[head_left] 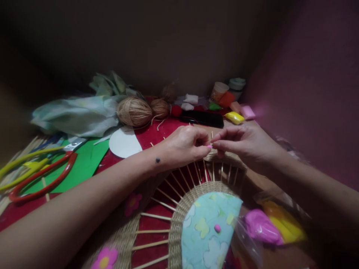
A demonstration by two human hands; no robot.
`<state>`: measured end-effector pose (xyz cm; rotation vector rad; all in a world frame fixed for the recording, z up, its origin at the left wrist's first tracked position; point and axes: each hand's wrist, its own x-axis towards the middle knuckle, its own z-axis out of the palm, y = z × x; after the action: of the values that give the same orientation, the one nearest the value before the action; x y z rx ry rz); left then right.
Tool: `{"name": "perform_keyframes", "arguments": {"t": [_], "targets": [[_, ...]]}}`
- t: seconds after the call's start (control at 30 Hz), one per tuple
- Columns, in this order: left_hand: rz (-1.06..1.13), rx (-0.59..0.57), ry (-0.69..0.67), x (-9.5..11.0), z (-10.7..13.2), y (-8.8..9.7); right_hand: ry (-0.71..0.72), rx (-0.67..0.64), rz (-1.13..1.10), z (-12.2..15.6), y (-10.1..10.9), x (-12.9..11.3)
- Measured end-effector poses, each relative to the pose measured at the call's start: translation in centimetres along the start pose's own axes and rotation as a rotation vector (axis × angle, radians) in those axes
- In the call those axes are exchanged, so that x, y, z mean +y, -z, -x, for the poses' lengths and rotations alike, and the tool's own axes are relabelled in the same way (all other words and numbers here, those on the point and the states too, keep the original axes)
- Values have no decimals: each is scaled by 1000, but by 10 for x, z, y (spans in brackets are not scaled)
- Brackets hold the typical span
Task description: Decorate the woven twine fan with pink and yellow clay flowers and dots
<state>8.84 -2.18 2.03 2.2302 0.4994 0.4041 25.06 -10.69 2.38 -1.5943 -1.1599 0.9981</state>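
My left hand [183,147] pinches a tiny piece of pink clay [209,146] between thumb and forefinger. From the other side, my right hand [244,144] has its thumb and fingertips pressed together at the same piece. Below both hands lies a half-round woven piece [178,209] of twine on thin wooden sticks, with blue flowered fabric [206,209] at its middle. A small pink clay ball [217,228] rests on the fabric. On the outer woven band sits a pink clay flower [104,257] with a yellow centre; another pink flower [132,204] is partly in shadow.
Large scissors [60,168] and a green sheet [84,164] lie on the left. Along the back are fabric [78,116], a twine ball [134,111], a black phone [203,118] and a yellow clay packet [235,117]. Bagged pink clay [263,226] lies at right.
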Motion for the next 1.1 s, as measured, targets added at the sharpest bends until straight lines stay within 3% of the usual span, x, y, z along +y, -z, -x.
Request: {"name": "perform_keyframes", "arguments": {"t": [0.1, 0.17, 0.33, 0.53, 0.73, 1.1], "targets": [[131, -175, 25, 3, 1, 10, 76, 117, 76, -6, 14, 4], [185, -201, 68, 1, 1, 15, 56, 114, 84, -9, 20, 8], [109, -51, 170, -11, -4, 12, -36, -19, 110, -8, 12, 8], [-153, 147, 176, -19, -7, 8, -16, 49, 450, -6, -1, -7], [-123, 161, 226, -27, -9, 6, 214, -32, 754, -19, -1, 7], [-132, 148, 219, -27, -9, 5, 411, -82, 862, -22, -5, 22]]}}
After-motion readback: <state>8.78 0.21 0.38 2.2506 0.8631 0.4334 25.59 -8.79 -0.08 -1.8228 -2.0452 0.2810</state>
